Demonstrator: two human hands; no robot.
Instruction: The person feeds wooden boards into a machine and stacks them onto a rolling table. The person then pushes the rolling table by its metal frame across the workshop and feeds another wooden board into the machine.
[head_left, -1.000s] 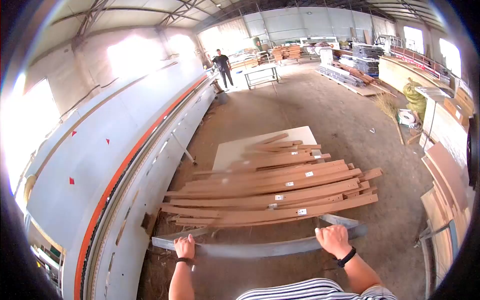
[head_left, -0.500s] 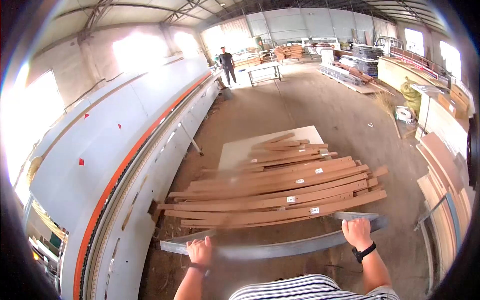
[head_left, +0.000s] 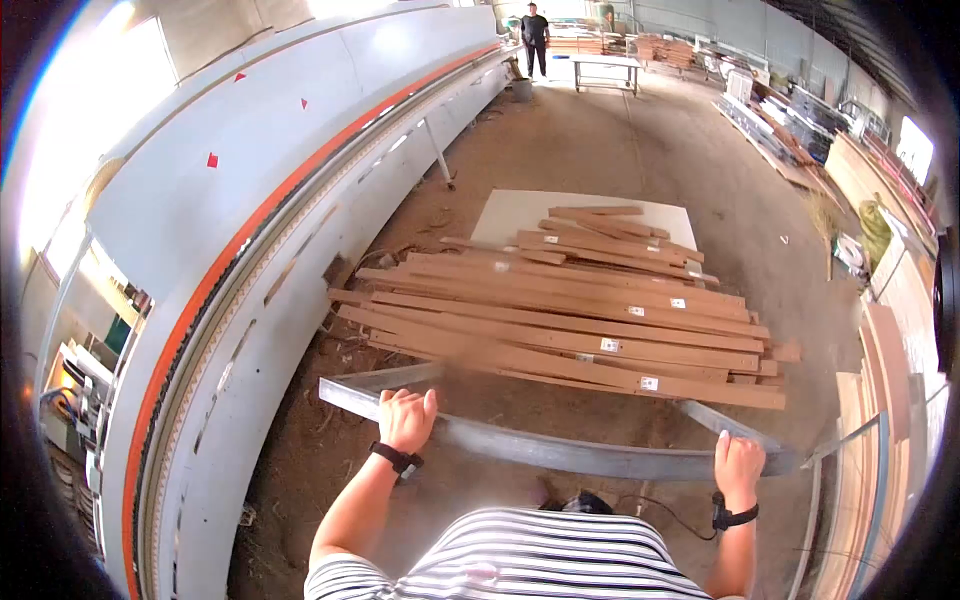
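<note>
My left hand is closed over the left part of a grey metal bar, with a black band on the wrist. Toward the bar's right end, my right hand grips it too, its wrist also banded in black. Shorter metal pieces angle forward from both ends of the bar, like part of a frame. Just beyond lies a stack of long brown boards, several with small white labels. A pale flat sheet shows beneath the far boards.
A long white machine with an orange strip runs along the left. Brown and pale panels lean at the right. Far back, a person in dark clothes stands beside a table. A thin cable lies near my feet.
The view has tilted down and swung left, so the boards and the far person appear higher and farther right. Both hands keep their hold on the metal bar.
</note>
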